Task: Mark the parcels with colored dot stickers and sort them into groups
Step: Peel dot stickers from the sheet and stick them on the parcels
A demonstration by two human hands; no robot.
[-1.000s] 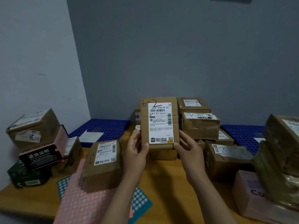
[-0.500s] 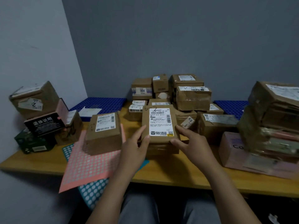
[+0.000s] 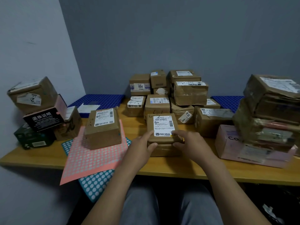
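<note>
Left hand (image 3: 142,144) and right hand (image 3: 186,140) have lowered the flat brown cardboard parcel (image 3: 163,124) toward the wooden counter (image 3: 178,169), still gripping it; sticker likely next

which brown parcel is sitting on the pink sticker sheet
The brown parcel left of the left hand: it alone rests on the pink dot sticker sheet; the rest sit on the bare table or stacked.

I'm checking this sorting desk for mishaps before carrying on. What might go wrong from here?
1. The pink sticker sheet overhangs the table edge, held by a brown parcel; lifting that parcel may let it slide off.
2. The parcel stack beside the right hand, which grips the labelled parcel, looks tilted; a bump could topple it.
</note>
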